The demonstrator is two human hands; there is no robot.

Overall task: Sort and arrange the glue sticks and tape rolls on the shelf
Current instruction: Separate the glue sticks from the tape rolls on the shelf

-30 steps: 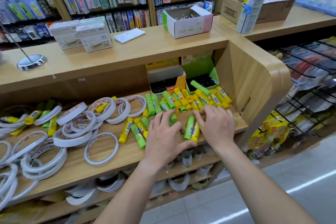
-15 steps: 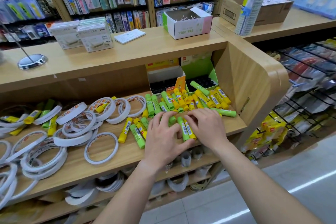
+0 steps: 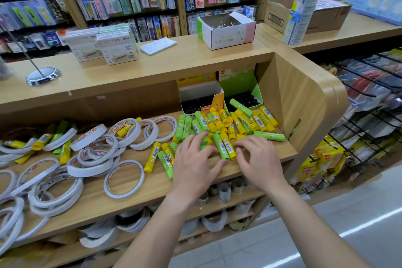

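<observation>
Green and yellow glue sticks (image 3: 239, 123) lie in a loose heap at the right end of the wooden shelf (image 3: 139, 193). A green and a yellow stick (image 3: 225, 147) lie side by side between my hands. My left hand (image 3: 195, 165) rests on the shelf with fingers spread, its fingertips touching sticks. My right hand (image 3: 258, 159) lies to the right of that pair, fingers loosely bent, tips near the yellow stick. White double-sided tape rolls (image 3: 91, 159) cover the shelf's left half, with a few glue sticks (image 3: 44, 139) among them.
Two open display boxes, orange (image 3: 201, 98) and green (image 3: 241, 93), stand at the shelf's back right. The curved wooden side panel (image 3: 304, 102) closes the right end. An open white box (image 3: 227, 29) sits on the counter above. More tape lies on the lower shelf (image 3: 134, 222).
My hands have drawn slightly apart, uncovering the green and yellow pair between them. One green stick now lies alone at the right of the heap.
</observation>
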